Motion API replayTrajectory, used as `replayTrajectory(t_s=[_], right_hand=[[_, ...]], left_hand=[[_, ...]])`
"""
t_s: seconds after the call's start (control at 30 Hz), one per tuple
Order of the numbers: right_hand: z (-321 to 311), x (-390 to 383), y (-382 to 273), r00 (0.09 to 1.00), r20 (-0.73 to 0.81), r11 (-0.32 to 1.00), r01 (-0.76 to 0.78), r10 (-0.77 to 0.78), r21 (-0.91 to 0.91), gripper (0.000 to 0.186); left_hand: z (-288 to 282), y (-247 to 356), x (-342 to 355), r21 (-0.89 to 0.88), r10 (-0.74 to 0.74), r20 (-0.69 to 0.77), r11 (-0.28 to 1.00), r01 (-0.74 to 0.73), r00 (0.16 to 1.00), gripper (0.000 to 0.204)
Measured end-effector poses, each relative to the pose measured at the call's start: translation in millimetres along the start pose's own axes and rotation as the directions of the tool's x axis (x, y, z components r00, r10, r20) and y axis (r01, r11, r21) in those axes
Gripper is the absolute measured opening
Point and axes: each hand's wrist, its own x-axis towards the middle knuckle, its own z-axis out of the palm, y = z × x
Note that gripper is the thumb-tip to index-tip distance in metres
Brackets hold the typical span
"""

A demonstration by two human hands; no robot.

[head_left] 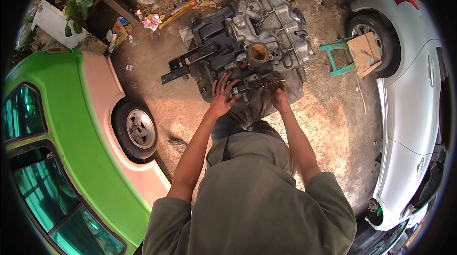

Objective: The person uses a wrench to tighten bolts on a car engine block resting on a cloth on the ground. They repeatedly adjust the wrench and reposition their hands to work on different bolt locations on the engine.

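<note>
A grimy metal engine part with cast ribs and pipes (pixel 290 22) sits in front of me, among black brackets and other greasy parts. Its round flanged opening (pixel 258 53) is brown inside. My left hand (pixel 223 95) lies with fingers spread over the near left of a dark metal bar (pixel 250 83). At the bar's right end, my right hand (pixel 278 95) has its fingers curled in, close to a thin shiny piece; its kind is too small to tell. Dark, stained cloth or sheeting (pixel 259 105) hangs under the parts, near my legs.
A green and pink car (pixel 66 107) stands at the left, a silver car (pixel 412 98) at the right. Beside the silver car's wheel, a green stool (pixel 337 59) bears a piece of cardboard (pixel 365 54). Litter and a yellowish bar (pixel 178 14) lie at the far side.
</note>
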Motion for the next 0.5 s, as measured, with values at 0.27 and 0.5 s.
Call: replayTrajectory(t_s=[0.27,0.5], right_hand=[[-3,-1,-6,1.0,-0.017,0.999,-0.017,0.016,-0.041,0.052],[8,-1,-5,0.999,0.04,0.999,0.026,-0.024,-0.035,0.056]], left_hand=[[1,-1,0,0.005,0.006,-0.006,1.0,-0.006,1.0,0.058],[1,-1,0,0.029,-0.005,0.008,1.0,0.004,1.0,0.059]])
